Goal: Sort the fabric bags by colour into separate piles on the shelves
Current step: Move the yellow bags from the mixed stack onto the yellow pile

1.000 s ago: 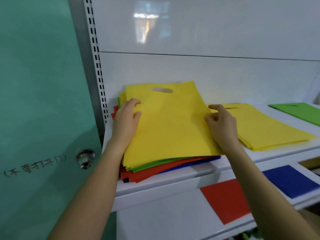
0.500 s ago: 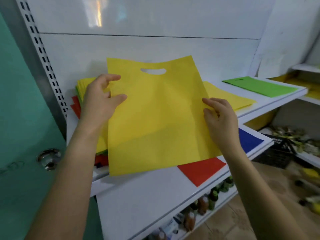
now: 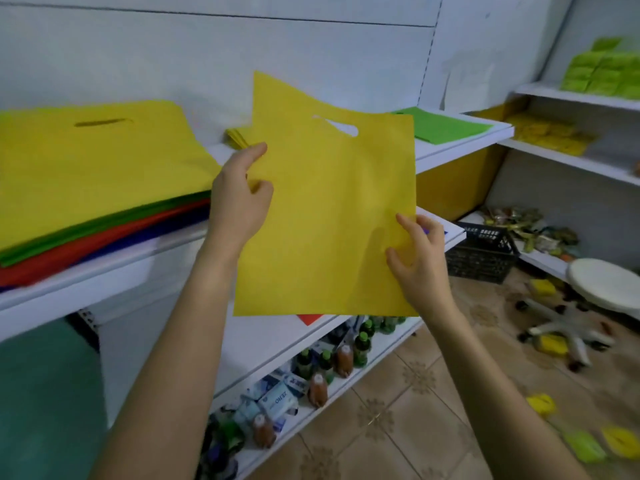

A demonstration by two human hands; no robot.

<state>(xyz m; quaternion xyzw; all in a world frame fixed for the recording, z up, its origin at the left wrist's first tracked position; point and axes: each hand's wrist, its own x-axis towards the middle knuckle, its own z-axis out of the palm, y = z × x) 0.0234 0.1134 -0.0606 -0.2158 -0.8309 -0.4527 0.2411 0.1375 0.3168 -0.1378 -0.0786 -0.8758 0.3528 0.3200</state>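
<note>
Left grip and right grip raised, pinching.

light: dim, cool, even | blur: left edge smeared | distortion: wide-angle bending at edges

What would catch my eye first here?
A yellow bag hangs mid-frame, pinched by the left hand at its left edge and the right hand at its lower right. Left of it, a mixed pile topped with yellow lies on the shelf; a green bag lies farther right.
</note>
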